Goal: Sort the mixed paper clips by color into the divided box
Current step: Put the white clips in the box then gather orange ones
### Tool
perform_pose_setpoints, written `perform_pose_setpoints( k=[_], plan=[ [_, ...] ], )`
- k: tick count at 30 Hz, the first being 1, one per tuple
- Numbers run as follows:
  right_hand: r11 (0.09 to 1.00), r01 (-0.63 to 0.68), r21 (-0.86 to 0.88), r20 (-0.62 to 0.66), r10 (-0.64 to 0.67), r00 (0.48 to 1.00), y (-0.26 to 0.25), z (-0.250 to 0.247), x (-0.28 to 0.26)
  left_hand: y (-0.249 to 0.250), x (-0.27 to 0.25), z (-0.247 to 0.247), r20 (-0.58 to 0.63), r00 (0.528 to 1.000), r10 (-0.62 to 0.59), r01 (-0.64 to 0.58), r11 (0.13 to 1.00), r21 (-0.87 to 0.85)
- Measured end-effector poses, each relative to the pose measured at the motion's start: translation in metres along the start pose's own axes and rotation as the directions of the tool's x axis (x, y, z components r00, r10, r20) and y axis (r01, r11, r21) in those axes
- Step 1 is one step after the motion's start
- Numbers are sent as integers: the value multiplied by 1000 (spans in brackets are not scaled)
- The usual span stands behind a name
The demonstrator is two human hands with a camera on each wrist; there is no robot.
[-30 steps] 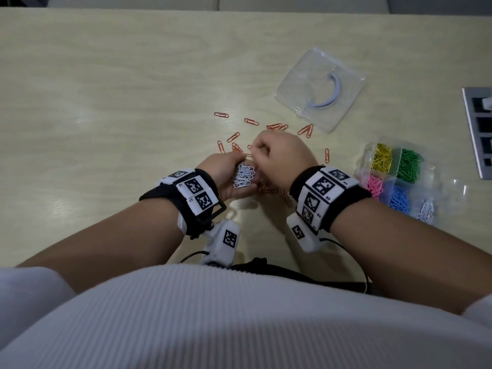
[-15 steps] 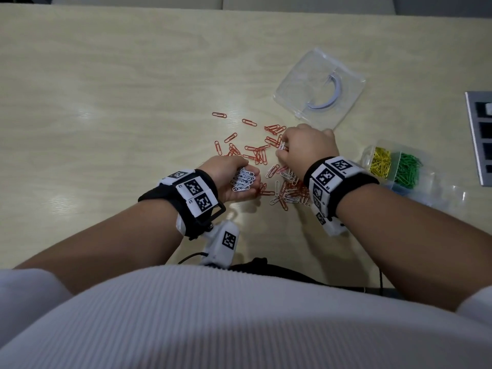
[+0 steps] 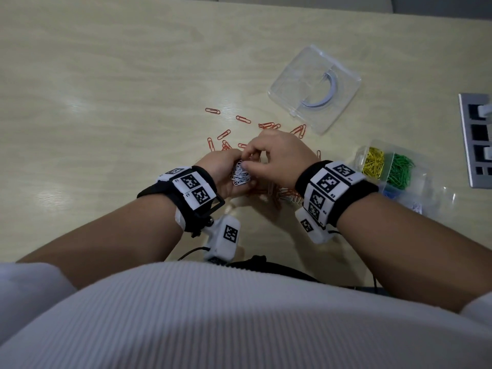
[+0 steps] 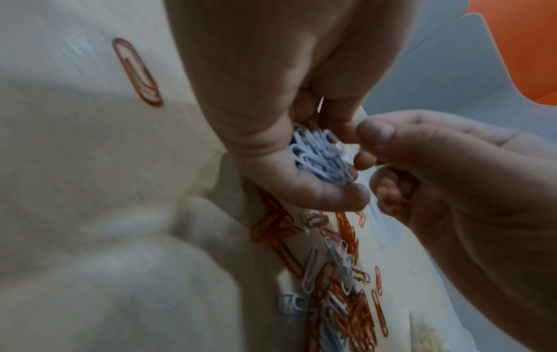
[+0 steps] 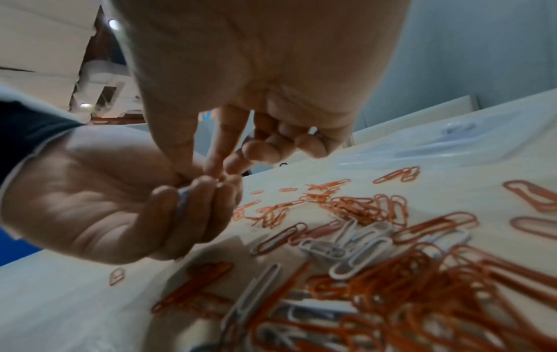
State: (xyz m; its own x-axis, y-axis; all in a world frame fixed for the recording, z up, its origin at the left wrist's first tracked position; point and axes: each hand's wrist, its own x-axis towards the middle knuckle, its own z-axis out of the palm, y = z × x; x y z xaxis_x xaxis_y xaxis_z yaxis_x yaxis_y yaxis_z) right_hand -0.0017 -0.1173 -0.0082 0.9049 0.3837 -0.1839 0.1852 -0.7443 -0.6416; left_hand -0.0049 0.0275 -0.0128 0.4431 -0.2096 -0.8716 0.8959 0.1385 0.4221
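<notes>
My left hand [image 3: 222, 173] is cupped palm up and holds a bunch of white paper clips [image 3: 241, 177], seen close in the left wrist view as white clips [image 4: 319, 157] in the palm. My right hand [image 3: 282, 158] sits right over it, thumb and forefinger pinched together at the top of that bunch, apparently on one white clip. Under and behind both hands lies the mixed pile [image 5: 392, 274] of orange and white clips. The clear divided box [image 3: 358, 158] stands to the right with yellow clips [image 3: 374, 162], green clips [image 3: 399, 170] and blue clips [image 3: 390, 194] in separate compartments.
The box's clear lid [image 3: 314, 86] lies behind the pile. Loose orange clips [image 3: 225, 134] are scattered toward the left and back. A grey socket panel [image 3: 476, 139] is set into the table at the right edge. My body is at the near edge.
Half a second ago my right hand was out on the pile to the right; it has come back left to the cupped left hand. The left hand stayed put.
</notes>
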Motion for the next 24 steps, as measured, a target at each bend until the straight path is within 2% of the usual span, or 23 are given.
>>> perform_pose_setpoints(
  k=[3, 4, 6, 8, 14, 18, 22, 24],
  plan=[
    [997, -54, -48, -105, 49, 993, 9, -1, 0, 0, 0, -5, 39, 999, -22, 23, 999, -23],
    [986, -89, -139, -77, 79, 994, 13, -2, -1, 0, 0, -6, 39, 999, -18, 19, 1000, -21],
    [929, -118, -352, 64, 149, 987, 18, -2, -4, -1, -1, -8, 31, 999, -10, 10, 1000, 0],
    [894, -116, -433, 138, 193, 971, 20, 0, -8, 0, -2, -9, 20, 1000, -3, 2, 1000, 30],
    [905, -110, -412, 156, 189, 969, 15, 0, -11, 0, -4, -10, -3, 1000, -26, 27, 998, 62],
    [952, -166, -258, 176, 215, 961, 14, -6, -12, -2, -2, -13, -15, 999, -34, 35, 998, 61],
    [953, -197, -228, 127, 230, 965, 12, -11, -10, -2, -1, -15, -16, 999, -42, 43, 997, 63],
    [948, -220, -229, 55, 239, 970, 12, -11, -9, -2, -1, -15, -17, 999, -44, 45, 997, 63]
  ],
)
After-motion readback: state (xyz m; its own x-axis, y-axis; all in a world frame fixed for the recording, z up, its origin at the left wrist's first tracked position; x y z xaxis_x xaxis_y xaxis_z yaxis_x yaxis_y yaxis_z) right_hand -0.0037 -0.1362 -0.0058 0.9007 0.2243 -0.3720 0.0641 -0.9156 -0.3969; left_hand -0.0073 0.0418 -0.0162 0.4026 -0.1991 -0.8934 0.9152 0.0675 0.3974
